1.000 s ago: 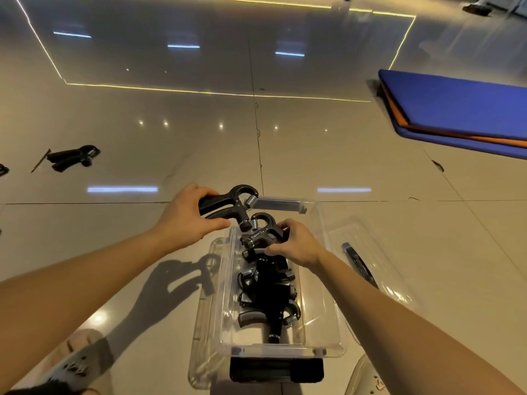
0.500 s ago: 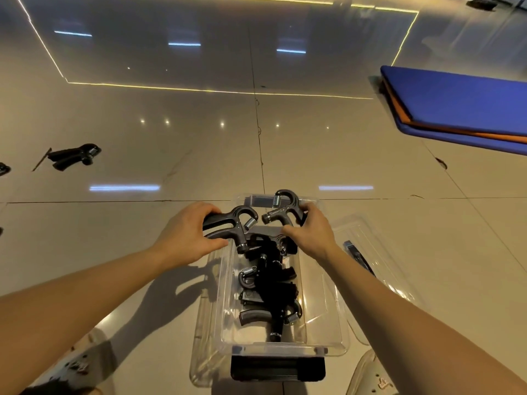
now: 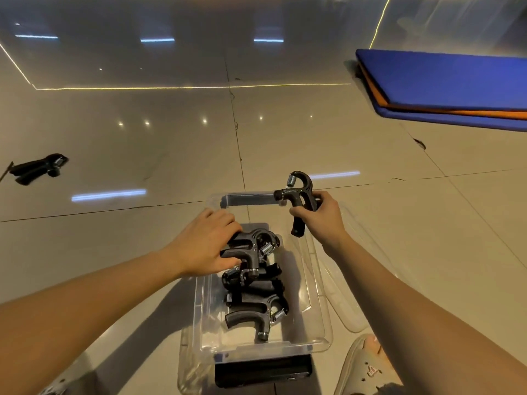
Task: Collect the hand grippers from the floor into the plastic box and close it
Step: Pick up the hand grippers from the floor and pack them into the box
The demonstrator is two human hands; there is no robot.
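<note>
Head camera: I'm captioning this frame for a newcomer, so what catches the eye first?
Two bare arms reach to a clear plastic box of black hand grippers on the floor. The right hand holds one gripper above the far rim; the left hand presses another inside. A blue mat lies far right.

- The plastic box is clear and colourless, with a black latch at its near end and a dark bar along the far rim.
- The hand grippers inside it are matt black — each with a bright silver coil spring.
- The raised gripper in the right hand is black too, with a silver spring at the top.
- One more black gripper lies on the floor, which is glossy beige tile with dark grout lines.
- The mats are royal blue with an orange layer between.
- The sandal is pale beige.
</note>
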